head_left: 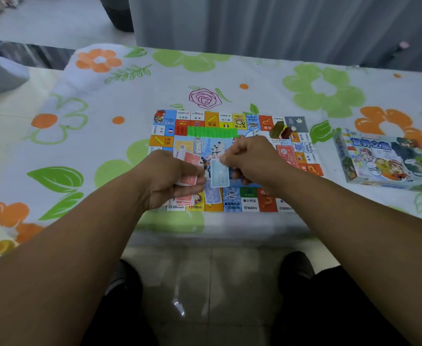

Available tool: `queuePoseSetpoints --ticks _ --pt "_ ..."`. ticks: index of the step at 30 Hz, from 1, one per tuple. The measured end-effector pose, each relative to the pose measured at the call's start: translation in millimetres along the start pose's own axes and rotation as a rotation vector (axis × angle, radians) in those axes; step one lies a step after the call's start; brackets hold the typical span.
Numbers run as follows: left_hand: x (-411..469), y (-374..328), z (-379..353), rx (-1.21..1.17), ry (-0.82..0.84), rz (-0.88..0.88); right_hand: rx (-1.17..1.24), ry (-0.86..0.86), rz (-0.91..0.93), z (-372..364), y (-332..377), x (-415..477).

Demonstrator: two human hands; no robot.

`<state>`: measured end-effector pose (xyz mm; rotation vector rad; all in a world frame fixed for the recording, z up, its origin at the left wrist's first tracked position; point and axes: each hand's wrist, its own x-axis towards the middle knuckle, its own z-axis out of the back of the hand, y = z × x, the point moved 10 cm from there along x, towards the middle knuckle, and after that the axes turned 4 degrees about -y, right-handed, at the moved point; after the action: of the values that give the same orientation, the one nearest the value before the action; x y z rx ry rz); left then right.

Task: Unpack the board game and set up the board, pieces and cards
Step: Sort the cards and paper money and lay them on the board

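Observation:
The colourful game board (249, 203) lies unfolded on the flowered tablecloth. My left hand (170, 178) grips a stack of red-backed cards (188, 179) over the board's near left part. My right hand (252, 156) pinches a single light blue card (219, 174) above the board's middle. A blue card pile (213, 196) and red cards (185, 202) lie on the board below my hands. A row of green plastic pieces (211, 133) and some red ones (180, 129) sit along the far side. Dark pieces (281, 129) stand at the far right corner.
The game box (384, 161) lies on the table to the right of the board. A red card stack (286, 152) rests on the board's right side. The table edge (217, 236) runs just before my knees; a grey curtain hangs behind the table.

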<state>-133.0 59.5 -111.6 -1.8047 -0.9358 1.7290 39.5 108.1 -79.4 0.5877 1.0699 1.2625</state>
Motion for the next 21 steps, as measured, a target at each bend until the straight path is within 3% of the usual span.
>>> queuePoseSetpoints --ticks 10,21 --pt "-0.6 7.8 -10.3 0.003 -0.008 0.055 -0.221 -0.071 0.006 19.0 -42.1 13.3" --pt "-0.5 6.4 -0.3 0.008 -0.049 0.040 -0.268 -0.071 -0.058 16.4 -53.4 17.0"
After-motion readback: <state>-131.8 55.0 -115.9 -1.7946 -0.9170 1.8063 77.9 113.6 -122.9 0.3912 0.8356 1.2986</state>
